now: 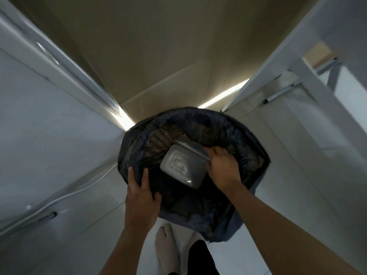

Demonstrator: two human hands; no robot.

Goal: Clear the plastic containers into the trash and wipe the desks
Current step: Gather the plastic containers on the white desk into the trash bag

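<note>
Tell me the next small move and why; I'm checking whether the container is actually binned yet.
Probably let go: the right hand grips the container by its edge, tilted, already inside the mouth of the bag, while the left hand holds the bag's near rim open. Opening the right fingers should drop it in.
</note>
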